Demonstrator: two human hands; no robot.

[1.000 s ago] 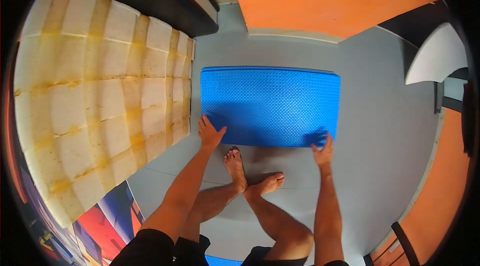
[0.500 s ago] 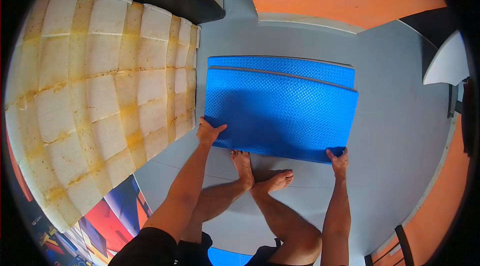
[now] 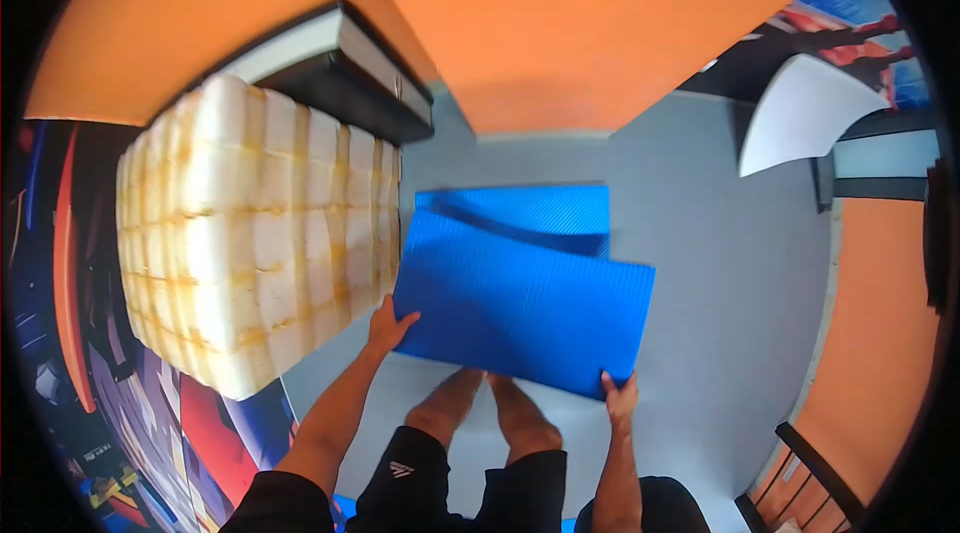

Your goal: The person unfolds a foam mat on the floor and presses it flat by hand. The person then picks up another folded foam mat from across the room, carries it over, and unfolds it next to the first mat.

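Note:
A blue textured foam mat (image 3: 525, 308) is in front of my legs, lifted at a slant. My left hand (image 3: 390, 326) is closed on its near left corner, thumb on top and fingers mostly hidden underneath. At the near right corner, my right hand (image 3: 621, 395) grips the edge in the same way. Under and beyond it, a second blue mat piece (image 3: 530, 203) lies on the grey floor, with a dark shadow across it. Whether the two pieces are joined, I cannot tell.
Left of the mats stands a big white block wrapped in yellowed tape (image 3: 290, 243). Behind it is a black and white cabinet (image 3: 370, 83). An orange wall (image 3: 530, 33) juts in ahead. A curved white panel (image 3: 800, 118) and a dark rack (image 3: 805, 473) are at right.
The top mat has come up off the lower one and tilted, with both hands still on its near corners. My view has risen, showing more wall and cabinet.

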